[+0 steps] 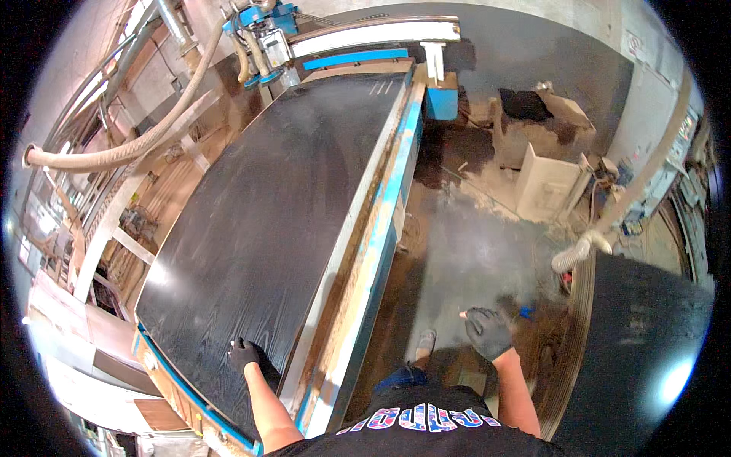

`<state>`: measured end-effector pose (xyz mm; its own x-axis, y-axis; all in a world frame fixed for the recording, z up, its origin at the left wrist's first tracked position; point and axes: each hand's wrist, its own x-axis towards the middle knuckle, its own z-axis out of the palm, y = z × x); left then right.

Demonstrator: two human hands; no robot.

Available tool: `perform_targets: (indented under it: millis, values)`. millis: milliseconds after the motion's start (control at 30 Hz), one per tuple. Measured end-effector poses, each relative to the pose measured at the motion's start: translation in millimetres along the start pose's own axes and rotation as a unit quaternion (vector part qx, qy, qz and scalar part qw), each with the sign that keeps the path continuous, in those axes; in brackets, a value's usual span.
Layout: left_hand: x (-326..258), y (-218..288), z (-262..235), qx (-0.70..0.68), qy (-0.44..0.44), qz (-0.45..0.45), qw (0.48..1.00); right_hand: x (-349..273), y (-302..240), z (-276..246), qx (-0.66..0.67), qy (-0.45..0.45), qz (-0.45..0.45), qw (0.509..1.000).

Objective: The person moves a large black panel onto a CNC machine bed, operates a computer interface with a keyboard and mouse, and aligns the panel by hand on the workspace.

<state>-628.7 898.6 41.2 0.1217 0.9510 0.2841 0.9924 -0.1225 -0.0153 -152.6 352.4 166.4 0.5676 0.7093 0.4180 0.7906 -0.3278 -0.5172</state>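
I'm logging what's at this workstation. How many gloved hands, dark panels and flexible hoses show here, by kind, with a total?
Gloved hands: 2, the left hand resting on the panel on the machine bed, the right hand free in the air.
Dark panels: 2, one on the machine bed, one at right.
Flexible hoses: 2, left hose, right hose.
Total: 6

The dark panel [266, 221] is lying bare across the table [358, 266], leaving open sweep; the router head [263, 38] and hose [137, 145] are blocking its far end. The floor aisle [464, 251] is staying passable, flanked by a panel stack [632, 335].
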Motion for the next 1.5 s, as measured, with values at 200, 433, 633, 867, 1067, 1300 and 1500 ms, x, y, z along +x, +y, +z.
perform_targets:
  millis: [200,433,633,867,1067,1300,1500]
  values:
    - [83,203,-14,-0.053,-0.008,-0.049,0.997,88,71,9,0.054,-0.083,0.103,0.99]
    - [100,491,-18,-0.087,-0.121,0.141,0.979,201,186,2,0.041,-0.026,0.038,0.998]
    - [107,599,-21,-0.116,-0.064,0.102,0.986,297,266,-11,0.108,-0.087,0.062,0.988]
    - [102,606,-6,-0.065,-0.113,-0.033,0.991,454,359,38,0.363,-0.098,0.076,0.923]
    - [106,651,-22,-0.109,-0.071,-0.105,0.986,589,373,51,0.502,-0.127,0.065,0.853]
    - [139,710,-2,-0.116,-0.022,-0.248,0.962,685,451,133,0.696,-0.134,0.317,0.63]
    - [153,783,29,-0.406,0.026,-0.193,0.893,778,526,206,0.339,-0.076,0.028,0.937]
